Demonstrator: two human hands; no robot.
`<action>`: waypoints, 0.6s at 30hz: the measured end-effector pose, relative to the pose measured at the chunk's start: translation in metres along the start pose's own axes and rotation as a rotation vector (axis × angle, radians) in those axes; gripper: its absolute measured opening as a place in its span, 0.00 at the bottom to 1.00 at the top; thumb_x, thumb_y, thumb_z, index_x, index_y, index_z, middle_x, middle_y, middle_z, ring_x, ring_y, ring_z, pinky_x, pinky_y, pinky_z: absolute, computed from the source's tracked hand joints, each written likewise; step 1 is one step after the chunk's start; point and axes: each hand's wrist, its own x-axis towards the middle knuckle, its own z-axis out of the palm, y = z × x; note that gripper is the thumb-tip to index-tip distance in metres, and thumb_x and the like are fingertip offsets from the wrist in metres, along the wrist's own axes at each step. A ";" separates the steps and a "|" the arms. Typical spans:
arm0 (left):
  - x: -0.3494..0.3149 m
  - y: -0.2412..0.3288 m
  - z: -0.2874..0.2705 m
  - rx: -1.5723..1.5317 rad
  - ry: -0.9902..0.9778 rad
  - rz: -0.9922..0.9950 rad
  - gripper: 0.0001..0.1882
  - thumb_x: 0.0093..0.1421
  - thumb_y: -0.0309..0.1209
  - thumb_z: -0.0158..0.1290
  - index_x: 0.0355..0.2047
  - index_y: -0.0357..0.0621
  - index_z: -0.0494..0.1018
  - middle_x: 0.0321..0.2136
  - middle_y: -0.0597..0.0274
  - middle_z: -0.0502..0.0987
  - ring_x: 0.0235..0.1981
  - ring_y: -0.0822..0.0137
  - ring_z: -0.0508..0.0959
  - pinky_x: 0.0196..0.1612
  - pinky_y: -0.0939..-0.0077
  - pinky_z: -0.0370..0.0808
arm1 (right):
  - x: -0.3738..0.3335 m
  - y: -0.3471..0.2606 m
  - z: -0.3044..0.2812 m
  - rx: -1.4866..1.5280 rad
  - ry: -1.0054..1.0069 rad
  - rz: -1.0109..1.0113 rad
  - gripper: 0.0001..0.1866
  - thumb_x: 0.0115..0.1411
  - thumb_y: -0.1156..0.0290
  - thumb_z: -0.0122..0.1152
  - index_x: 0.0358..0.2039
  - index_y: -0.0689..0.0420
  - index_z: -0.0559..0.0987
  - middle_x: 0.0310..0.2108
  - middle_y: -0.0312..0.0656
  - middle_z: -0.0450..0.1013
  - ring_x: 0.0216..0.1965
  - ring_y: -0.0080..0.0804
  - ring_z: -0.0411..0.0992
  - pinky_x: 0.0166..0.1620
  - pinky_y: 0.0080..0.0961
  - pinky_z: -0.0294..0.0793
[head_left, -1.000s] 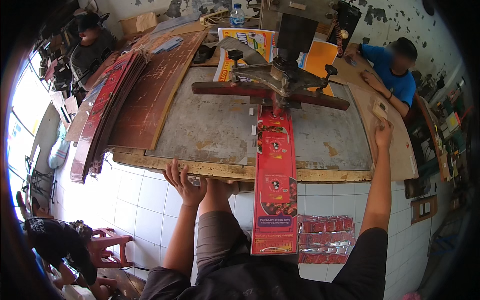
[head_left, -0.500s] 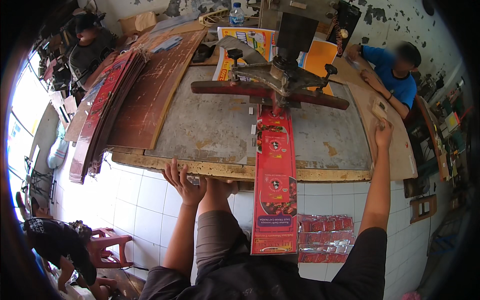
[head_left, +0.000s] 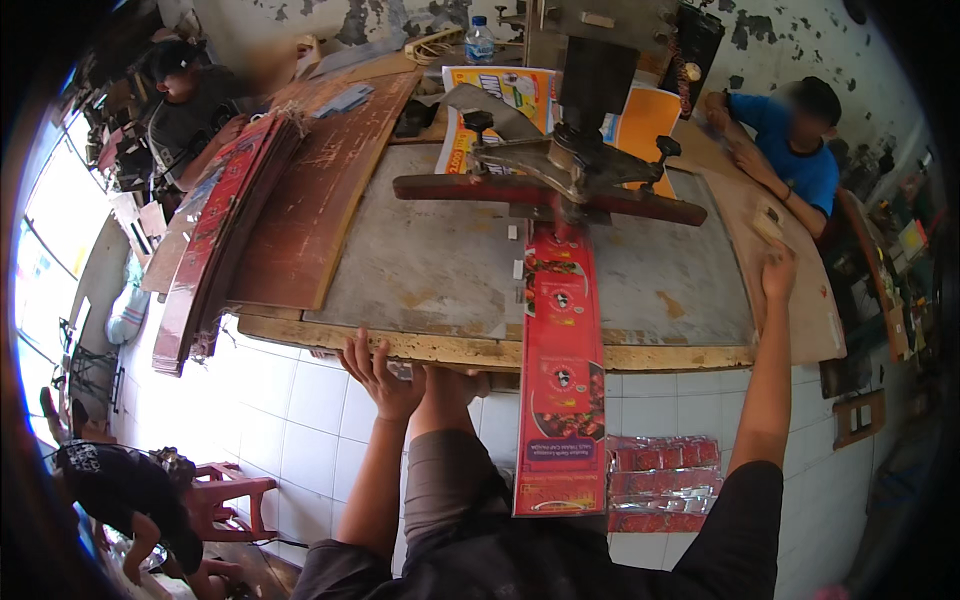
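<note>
A long red printed strip (head_left: 563, 350) with food pictures runs from under the press head (head_left: 565, 160) toward me, its near end hanging past the table's front edge over my lap. My left hand (head_left: 385, 380) is open at the wooden front edge (head_left: 450, 352), left of the strip, fingers spread upward and holding nothing. On the right side of the table, my right hand (head_left: 778, 272) has its fingers stretched toward a small pale wooden block (head_left: 768, 222). The fingertips are at or close to the block's near end; blur hides whether they touch.
Stacked red strips (head_left: 215, 240) lie on a brown board (head_left: 320, 190) at the left. Shiny red packets (head_left: 665, 485) lie in rows low on the right. Co-workers sit at far left and right; another person bends near a red stool (head_left: 225, 500). A water bottle (head_left: 479, 40) stands behind.
The whole view has shifted slightly right and down. Both my hands keep nearly the same places on the table, and the strip and press look unmoved.
</note>
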 end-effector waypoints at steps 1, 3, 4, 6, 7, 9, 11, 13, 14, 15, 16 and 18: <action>0.001 0.002 0.005 -0.016 0.006 -0.001 0.41 0.53 0.36 0.64 0.67 0.51 0.60 0.72 0.40 0.60 0.74 0.31 0.55 0.74 0.23 0.46 | 0.009 0.015 -0.005 0.003 0.018 -0.013 0.22 0.74 0.68 0.55 0.68 0.48 0.74 0.69 0.50 0.68 0.68 0.50 0.69 0.68 0.47 0.71; 0.001 0.003 0.003 -0.033 -0.032 -0.012 0.39 0.60 0.41 0.64 0.67 0.52 0.58 0.72 0.40 0.58 0.75 0.30 0.52 0.74 0.22 0.44 | 0.010 0.023 0.003 0.010 0.023 -0.020 0.23 0.74 0.68 0.55 0.68 0.49 0.74 0.69 0.49 0.68 0.69 0.50 0.68 0.69 0.47 0.70; 0.002 0.002 0.000 -0.024 -0.032 -0.007 0.39 0.60 0.41 0.64 0.67 0.51 0.58 0.72 0.40 0.58 0.75 0.30 0.53 0.74 0.22 0.44 | 0.008 0.020 0.005 0.014 0.017 -0.016 0.23 0.74 0.69 0.55 0.68 0.49 0.74 0.69 0.49 0.67 0.69 0.50 0.68 0.69 0.46 0.70; 0.003 0.003 -0.001 -0.024 -0.028 -0.007 0.38 0.61 0.42 0.63 0.67 0.51 0.59 0.72 0.40 0.58 0.74 0.30 0.53 0.74 0.22 0.44 | 0.007 0.016 0.004 0.015 0.012 -0.001 0.23 0.74 0.70 0.55 0.68 0.49 0.74 0.70 0.48 0.67 0.69 0.49 0.67 0.70 0.46 0.69; 0.004 0.005 0.000 -0.005 0.009 -0.005 0.40 0.53 0.38 0.65 0.65 0.51 0.62 0.72 0.42 0.60 0.73 0.31 0.56 0.73 0.23 0.48 | 0.008 0.015 0.005 0.016 0.008 0.010 0.23 0.74 0.70 0.55 0.68 0.49 0.74 0.69 0.48 0.67 0.69 0.49 0.68 0.70 0.46 0.69; 0.004 0.005 0.002 -0.022 0.005 -0.014 0.40 0.53 0.38 0.65 0.65 0.51 0.62 0.72 0.42 0.60 0.73 0.32 0.56 0.73 0.23 0.49 | 0.013 0.027 0.003 0.011 0.025 -0.017 0.23 0.73 0.71 0.55 0.67 0.47 0.74 0.69 0.46 0.66 0.67 0.47 0.69 0.69 0.45 0.70; 0.003 0.006 0.002 -0.019 0.001 -0.017 0.39 0.53 0.38 0.65 0.64 0.51 0.62 0.72 0.43 0.60 0.73 0.32 0.56 0.73 0.24 0.50 | 0.018 0.032 0.004 0.016 0.044 -0.030 0.22 0.73 0.70 0.56 0.67 0.46 0.75 0.68 0.45 0.66 0.67 0.47 0.69 0.69 0.45 0.70; 0.003 0.006 0.000 -0.016 -0.022 -0.024 0.37 0.57 0.40 0.64 0.64 0.51 0.61 0.72 0.41 0.59 0.74 0.31 0.55 0.73 0.22 0.46 | 0.017 0.032 0.008 0.032 0.052 -0.039 0.22 0.73 0.69 0.57 0.67 0.46 0.75 0.68 0.45 0.66 0.66 0.47 0.70 0.68 0.45 0.70; 0.002 0.004 -0.002 -0.011 -0.034 -0.026 0.37 0.59 0.41 0.64 0.64 0.51 0.60 0.72 0.40 0.59 0.74 0.30 0.54 0.74 0.21 0.43 | 0.015 0.029 0.009 0.045 0.049 -0.042 0.22 0.73 0.69 0.58 0.67 0.46 0.75 0.68 0.46 0.66 0.66 0.47 0.70 0.68 0.45 0.71; 0.001 0.003 -0.005 -0.003 -0.040 -0.027 0.37 0.58 0.41 0.64 0.64 0.51 0.60 0.72 0.40 0.59 0.74 0.30 0.54 0.74 0.21 0.44 | 0.013 0.025 0.012 0.058 0.046 -0.044 0.22 0.73 0.69 0.58 0.67 0.47 0.75 0.67 0.46 0.67 0.66 0.47 0.70 0.68 0.45 0.71; 0.002 0.005 -0.004 -0.006 -0.041 -0.030 0.37 0.58 0.40 0.64 0.64 0.51 0.60 0.72 0.40 0.59 0.74 0.30 0.54 0.74 0.21 0.44 | 0.015 0.029 0.012 0.043 0.057 -0.040 0.22 0.73 0.68 0.59 0.67 0.47 0.75 0.67 0.46 0.67 0.66 0.47 0.70 0.68 0.45 0.71; 0.004 0.007 -0.003 -0.014 -0.041 -0.033 0.38 0.57 0.39 0.65 0.64 0.51 0.60 0.72 0.40 0.59 0.73 0.29 0.54 0.74 0.22 0.45 | 0.020 0.035 0.011 0.016 0.077 -0.030 0.22 0.73 0.67 0.60 0.66 0.47 0.76 0.67 0.47 0.68 0.66 0.48 0.70 0.67 0.45 0.72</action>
